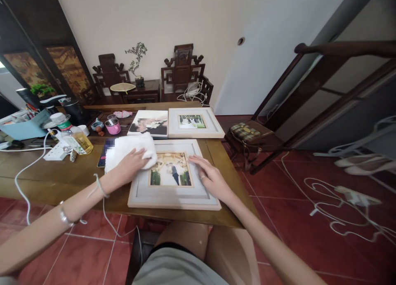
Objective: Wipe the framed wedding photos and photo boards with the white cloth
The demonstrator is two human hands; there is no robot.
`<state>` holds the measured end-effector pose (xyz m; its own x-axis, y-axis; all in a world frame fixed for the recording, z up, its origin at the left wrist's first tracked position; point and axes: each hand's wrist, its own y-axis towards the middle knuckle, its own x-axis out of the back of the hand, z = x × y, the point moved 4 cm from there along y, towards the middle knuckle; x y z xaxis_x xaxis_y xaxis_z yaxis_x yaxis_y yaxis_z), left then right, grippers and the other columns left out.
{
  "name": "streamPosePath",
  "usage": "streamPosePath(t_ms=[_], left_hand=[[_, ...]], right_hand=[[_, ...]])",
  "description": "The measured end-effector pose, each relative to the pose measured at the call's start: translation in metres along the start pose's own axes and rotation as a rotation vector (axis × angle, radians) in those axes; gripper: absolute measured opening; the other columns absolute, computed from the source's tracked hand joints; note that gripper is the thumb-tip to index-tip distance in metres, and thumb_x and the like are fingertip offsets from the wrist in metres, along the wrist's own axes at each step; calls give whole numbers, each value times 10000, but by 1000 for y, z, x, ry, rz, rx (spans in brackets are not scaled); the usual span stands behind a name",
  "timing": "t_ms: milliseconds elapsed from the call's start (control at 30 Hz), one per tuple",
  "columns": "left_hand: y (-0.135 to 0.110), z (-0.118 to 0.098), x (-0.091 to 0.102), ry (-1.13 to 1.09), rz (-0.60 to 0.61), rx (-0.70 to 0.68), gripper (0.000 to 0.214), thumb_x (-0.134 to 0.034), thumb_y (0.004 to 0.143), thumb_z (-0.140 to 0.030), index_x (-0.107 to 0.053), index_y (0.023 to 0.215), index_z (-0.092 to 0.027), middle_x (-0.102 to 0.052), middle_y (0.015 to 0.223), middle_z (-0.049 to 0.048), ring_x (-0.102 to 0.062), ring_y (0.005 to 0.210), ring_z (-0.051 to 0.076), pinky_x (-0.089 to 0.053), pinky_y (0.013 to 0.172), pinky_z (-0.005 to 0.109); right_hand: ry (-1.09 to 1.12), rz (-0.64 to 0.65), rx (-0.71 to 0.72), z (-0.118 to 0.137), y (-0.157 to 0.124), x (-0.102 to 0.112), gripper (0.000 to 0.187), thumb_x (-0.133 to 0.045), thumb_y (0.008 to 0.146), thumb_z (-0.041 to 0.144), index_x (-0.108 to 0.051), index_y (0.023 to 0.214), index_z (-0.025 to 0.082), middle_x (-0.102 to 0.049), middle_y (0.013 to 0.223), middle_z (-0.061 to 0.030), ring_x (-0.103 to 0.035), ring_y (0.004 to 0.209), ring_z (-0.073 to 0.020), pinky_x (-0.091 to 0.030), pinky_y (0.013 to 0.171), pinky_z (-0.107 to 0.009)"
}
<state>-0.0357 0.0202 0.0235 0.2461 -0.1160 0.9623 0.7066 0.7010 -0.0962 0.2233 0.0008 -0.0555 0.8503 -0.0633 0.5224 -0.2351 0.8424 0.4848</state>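
A framed wedding picture [173,196] lies flat on the wooden table in front of me, with a pale wood edge and a wide light mat. My left hand [131,166] presses a folded white cloth [136,144] over the frame's upper left side, its fingers bent on the cloth. Beneath that cloth, part of the frame and part of a dark phone-like object [105,151] are hidden. My right hand [210,175] rests on the mat at the right of the picture, fingers stretched out and holding nothing.
Behind lie another framed picture [198,132] and a white photo panel [148,124]. To the left are a pink cup [113,126], an oil-like bottle [81,141], a power strip [57,151] and a blue organizer [26,126]. A wooden chair [262,136] stands right; cables [334,206] trail over the floor.
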Motion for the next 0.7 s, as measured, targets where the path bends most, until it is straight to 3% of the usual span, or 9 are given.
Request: streamPosePath(t_ms=[133,267,433,567,700], left_hand=[[-43,-50,-8,-126,48,-84,670,-532,672,6,-457,1313,-178,-366,1479,163,-274,1402,296,-254,1114,490],[-54,-77,-10,-163,25,-104,770,-599,637,-35,-404,1364,-200,-272,1528,158,-218,1423,303,-238,1131,476],[-20,-55,-14,-85,-61,-28,500,-548,784,-64,-523,1272,-171,-319,1499,188,-244,1410,323,-245,1119,497],[17,-29,-16,-35,-134,48,482,-496,846,-63,-488,1312,-190,-338,1494,174,-268,1406,297,-257,1104,513],[44,-9,-20,-25,-192,131,403,-459,895,-98,-511,1290,-160,-329,1494,187,-251,1412,305,-249,1094,549]], right_hand=[[11,-24,-16,4,1,3,516,-403,770,61,-601,1209,246,-590,1303,-64,-468,1284,-214,-334,1108,-467],[31,-50,-62,2,1,5,470,-445,777,87,-626,1174,261,-603,1294,-51,-488,1272,-219,-338,1107,-470],[65,-94,-122,-8,0,7,409,-553,778,144,-635,1166,243,-568,1340,-77,-496,1268,-239,-350,1099,-466],[106,-82,-106,-12,-1,7,366,-611,786,200,-645,1148,249,-564,1344,-82,-488,1275,-244,-350,1096,-465],[157,-71,-101,-9,-2,6,342,-556,801,163,-662,1114,249,-564,1345,-75,-481,1281,-231,-339,1101,-461]])
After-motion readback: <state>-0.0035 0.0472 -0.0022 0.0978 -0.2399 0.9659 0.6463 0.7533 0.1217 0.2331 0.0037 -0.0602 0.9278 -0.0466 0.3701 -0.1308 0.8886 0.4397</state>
